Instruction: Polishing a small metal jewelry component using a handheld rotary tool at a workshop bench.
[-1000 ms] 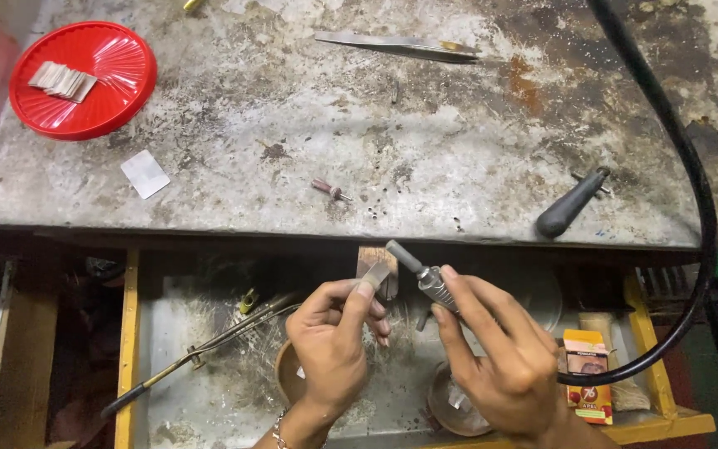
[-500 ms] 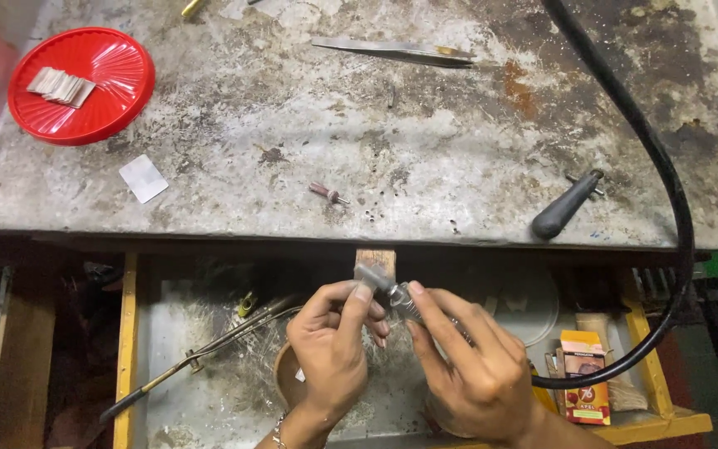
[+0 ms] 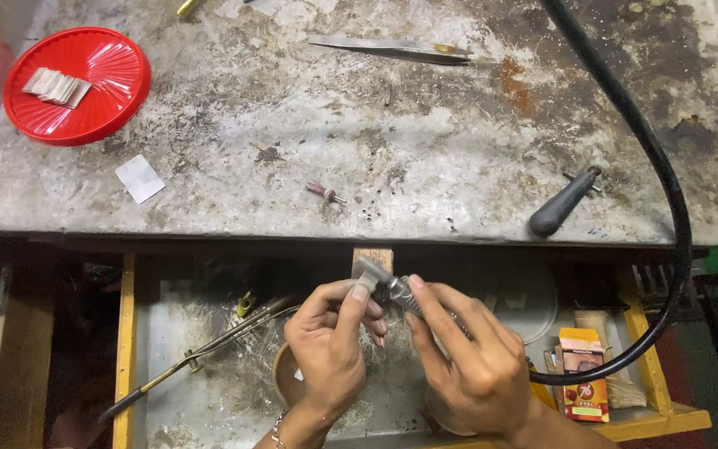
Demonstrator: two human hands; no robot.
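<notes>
Centre-bottom of frame: my right hand [image 3: 467,366] is gripping the rotary handpiece [image 3: 392,288] w/ black flex shaft [image 3: 625,108] trailing to upper right, keeping it steady. My left hand [image 3: 334,341] is pinching its tip [image 3: 367,271], fingers closed, against the wooden bench pin [image 3: 373,255] over the open drawer [image 3: 139,333] to catch filings.

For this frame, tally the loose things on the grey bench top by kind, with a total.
Red plastic lid: 1
Stack of small pale cards in the lid: 1
Loose white card: 1
Metal tweezers: 1
Small pink mounted bit: 1
Black-handled tool: 1
Total: 6
</notes>
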